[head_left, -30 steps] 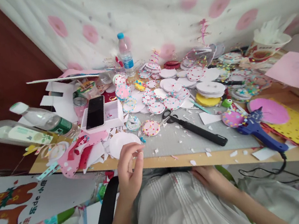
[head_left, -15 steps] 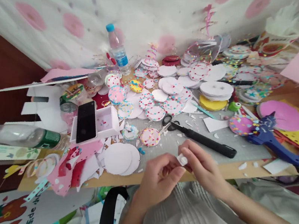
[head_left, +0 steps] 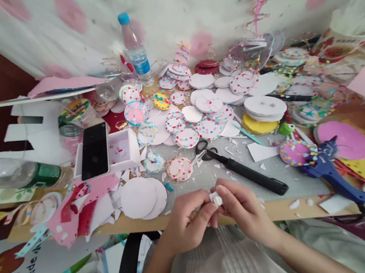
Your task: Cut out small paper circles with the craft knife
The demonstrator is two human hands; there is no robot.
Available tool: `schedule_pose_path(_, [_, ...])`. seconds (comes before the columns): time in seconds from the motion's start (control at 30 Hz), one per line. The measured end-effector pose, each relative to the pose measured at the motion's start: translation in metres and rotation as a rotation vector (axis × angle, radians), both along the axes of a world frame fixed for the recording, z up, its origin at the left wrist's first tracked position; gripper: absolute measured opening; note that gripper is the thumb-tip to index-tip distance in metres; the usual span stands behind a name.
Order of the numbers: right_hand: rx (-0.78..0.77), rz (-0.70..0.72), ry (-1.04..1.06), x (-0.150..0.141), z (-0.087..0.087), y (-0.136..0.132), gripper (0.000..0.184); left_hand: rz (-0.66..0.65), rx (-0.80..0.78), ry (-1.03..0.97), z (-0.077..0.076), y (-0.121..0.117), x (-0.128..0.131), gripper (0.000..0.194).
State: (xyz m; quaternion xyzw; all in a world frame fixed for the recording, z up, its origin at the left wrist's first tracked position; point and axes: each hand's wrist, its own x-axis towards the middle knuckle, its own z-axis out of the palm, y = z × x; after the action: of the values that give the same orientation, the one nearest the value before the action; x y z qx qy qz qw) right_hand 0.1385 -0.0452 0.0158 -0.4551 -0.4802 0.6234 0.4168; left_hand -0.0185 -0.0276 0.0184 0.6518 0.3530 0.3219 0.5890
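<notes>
A small white folded piece (head_left: 216, 199), looking like paper, is pinched between my two hands over the table's front edge. My left hand (head_left: 191, 220) grips it with thumb and fingertips from the left. From the right, my right hand (head_left: 240, 208) presses it with thumb and bent forefinger. The piece's lower part is hidden by my fingers. Just beyond lie black-handled scissors (head_left: 205, 151) and a long black tool (head_left: 251, 174). White paper discs (head_left: 138, 198) rest to the left of my hands, near a disc edged with coloured dots (head_left: 179, 168).
Many decorated discs (head_left: 186, 138) crowd the table's middle and back. A phone (head_left: 93, 150) lies on a white box (head_left: 129, 149) at left. A water bottle (head_left: 136, 53) stands behind. At right lies a blue glue gun (head_left: 340, 180) with a cord. Paper scraps litter the grey mat (head_left: 298, 189).
My hands have drawn closer together around the white piece, and the left fingers now pinch it too. The view has shifted slightly; the things on the table lie as before.
</notes>
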Motion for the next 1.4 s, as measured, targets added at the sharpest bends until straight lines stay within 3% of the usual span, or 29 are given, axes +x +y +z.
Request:
schedule_pose_path(0.1, [-0.111, -0.043, 0.148, -0.003, -0.003, 0.000, 0.041, 0.018, 0.020, -0.051, 0.000, 0.001, 0.007, 0.032])
schedule_pose_path(0.23, [-0.122, -0.099, 0.172, -0.006, -0.009, 0.001, 0.042, 0.053, -0.042, -0.096, 0.001, 0.005, 0.014, 0.032])
schedule_pose_path(0.47, [-0.012, -0.105, 0.088, 0.000, -0.010, 0.007, 0.037, 0.064, -0.186, -0.061, 0.006, 0.018, 0.012, 0.040])
schedule_pose_path(0.7, [0.114, -0.172, -0.043, -0.002, -0.009, 0.011, 0.039, 0.225, -0.228, -0.075, -0.005, 0.003, 0.022, 0.036])
schedule_pose_path(0.83, [0.159, -0.184, -0.061, -0.005, -0.007, 0.012, 0.038, 0.247, -0.267, -0.126, -0.008, 0.001, 0.025, 0.038])
schedule_pose_path(0.97, [0.175, -0.226, -0.073, -0.005, -0.008, 0.010, 0.038, 0.232, -0.217, -0.118, -0.006, 0.000, 0.026, 0.035])
schedule_pose_path(1.23, [0.113, -0.244, -0.016, -0.006, -0.014, 0.000, 0.038, 0.334, -0.146, -0.098, -0.010, -0.009, 0.035, 0.033])
schedule_pose_path(1.4, [0.024, -0.171, 0.090, -0.002, -0.020, -0.001, 0.040, 0.299, 0.070, -0.014, -0.016, -0.009, 0.032, 0.028])
